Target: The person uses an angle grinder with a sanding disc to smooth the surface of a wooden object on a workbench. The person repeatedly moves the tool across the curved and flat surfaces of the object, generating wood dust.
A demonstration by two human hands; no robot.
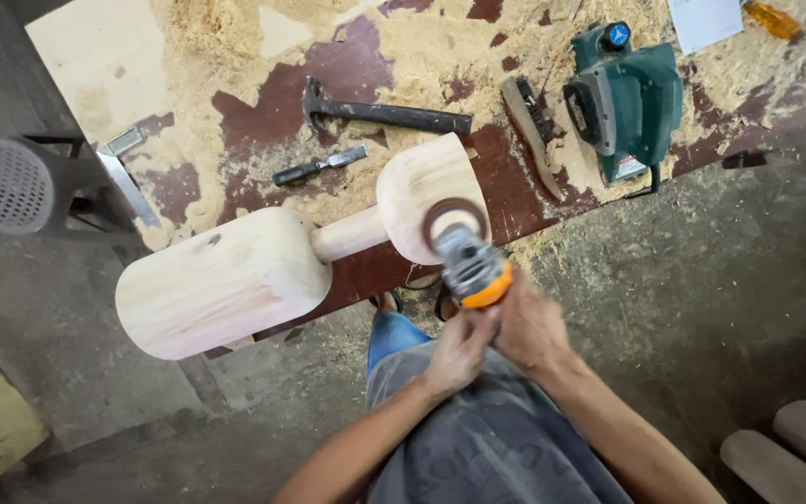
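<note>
- Clearly two hands grip one angle grinder [471, 266]: the left hand [459, 350] is curled around the rear of its orange-and-grey body, and the right hand [532, 327] is wrapped over the same body from the other side, fingers closed.
- Its single sanding disc [454, 219] lies against the smaller rounded end of one large wooden dumbbell-shaped piece [328, 243] — two thick pale heads joined by one narrow neck.
- That piece rests on the near edge of the workbench [263, 103], its bigger head hanging out over the floor.
- Sawdust [226, 33] covers much of the bench's dark red top.
- On the bench, well apart from the hands, lie one claw hammer [380, 112] and one chisel [319, 166] just below it.
- One wire brush [532, 131] sits beside one green electric planer [625, 98] — both to the right of the wooden piece.
- One metal square [126, 177] hangs at the bench's left edge.
- Two grey rounded posts [790, 453] show at the lower right corner, on the floor.
</note>
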